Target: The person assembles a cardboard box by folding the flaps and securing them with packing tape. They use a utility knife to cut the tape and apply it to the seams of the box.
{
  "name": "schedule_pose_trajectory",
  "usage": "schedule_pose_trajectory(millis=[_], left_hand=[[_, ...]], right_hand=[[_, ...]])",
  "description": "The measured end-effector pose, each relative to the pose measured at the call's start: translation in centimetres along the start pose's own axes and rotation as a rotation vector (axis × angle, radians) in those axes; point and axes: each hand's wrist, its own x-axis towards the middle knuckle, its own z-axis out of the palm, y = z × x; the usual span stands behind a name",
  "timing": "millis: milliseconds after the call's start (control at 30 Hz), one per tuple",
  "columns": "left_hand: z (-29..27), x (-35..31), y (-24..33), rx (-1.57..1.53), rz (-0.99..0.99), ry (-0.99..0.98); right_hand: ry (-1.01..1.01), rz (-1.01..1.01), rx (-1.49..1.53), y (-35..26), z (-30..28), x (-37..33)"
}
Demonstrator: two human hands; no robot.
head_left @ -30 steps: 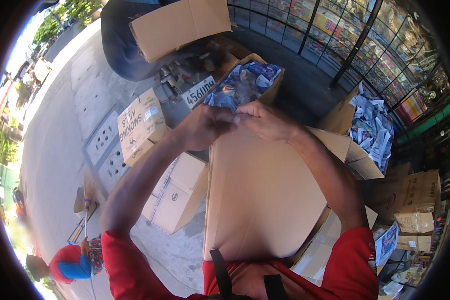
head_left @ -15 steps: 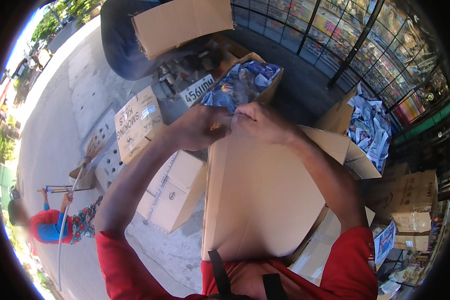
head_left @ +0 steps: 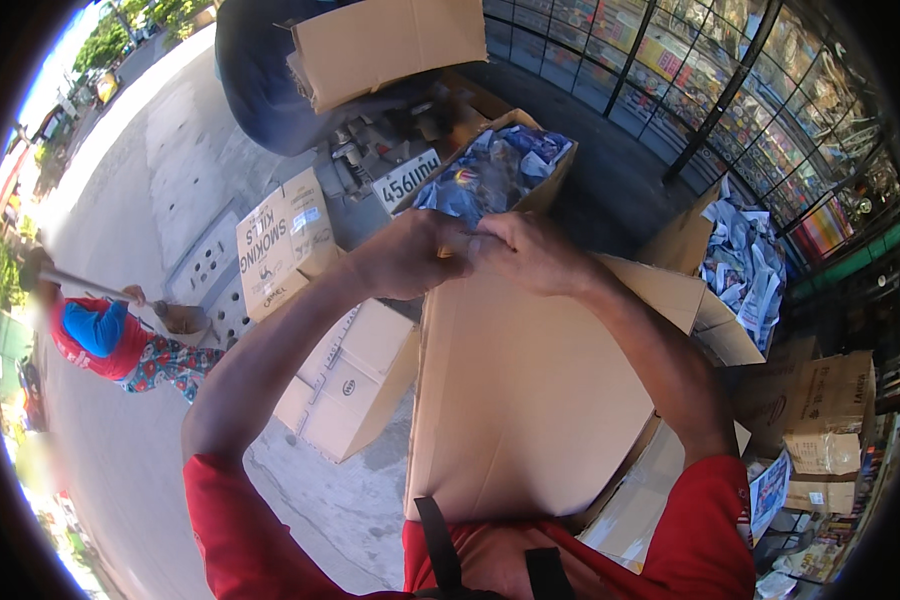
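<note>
In front of my red shirt stands a large brown cardboard box (head_left: 530,400), its broad plain side reaching up to my chest. My left hand (head_left: 415,255) and my right hand (head_left: 530,252) meet over its far edge. Both sets of fingers are closed and pinched close together. Something small and pale may sit between the fingertips, but blur and the fingers hide what it is. Just beyond my hands lies an open carton (head_left: 558,160) filled with crumpled newspaper (head_left: 510,165).
Two closed cartons, one printed (head_left: 285,240) and one taped (head_left: 345,385), stand at left. A second newspaper-filled box (head_left: 735,330) and stacked cartons (head_left: 820,420) are at right. A black wire grille (head_left: 660,100) runs behind. On the pavement, a person (head_left: 100,335) holds a broom.
The person at left has turned and shifted, the broom handle now higher. My view has tilted slightly. My hands stay together over the box edge with only small finger movement.
</note>
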Motion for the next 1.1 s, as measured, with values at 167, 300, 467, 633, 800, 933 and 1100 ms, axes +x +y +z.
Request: schedule_pose_trajectory(millis=[167, 300, 467, 633, 800, 933, 1100], left_hand=[[0.8, -1.0, 0.0, 0.001, 0.077, 0.066], [1.2, -1.7, 0.0, 0.001, 0.118, 0.107], [1.5, -2.1, -0.4, 0.027, 0.157, 0.164], [1.6, -2.2, -0.7, 0.104, 0.237, 0.186], [2.0, -2.8, -0.4, 0.157, 0.242, 0.235], [1.2, -2.8, 0.6, 0.238, 0.264, 0.214], [-1.2, -1.0, 2.4, 0.459, -0.118, -0.126]], right_hand=[[0.045, -0.013, -0.055, -0.3, 0.2, -0.1], [0.054, 0.012, -0.071, -0.7, 0.7, -0.1], [0.047, 0.017, -0.094, -1.1, 0.9, -0.1], [0.054, 0.004, -0.095, -1.5, 0.9, -0.1], [0.026, 0.013, -0.086, -1.8, 0.7, -0.1], [0.074, -0.005, -0.094, -1.8, 1.1, -0.3], [0.166, -0.112, -0.114, -1.9, 2.2, -0.5]])
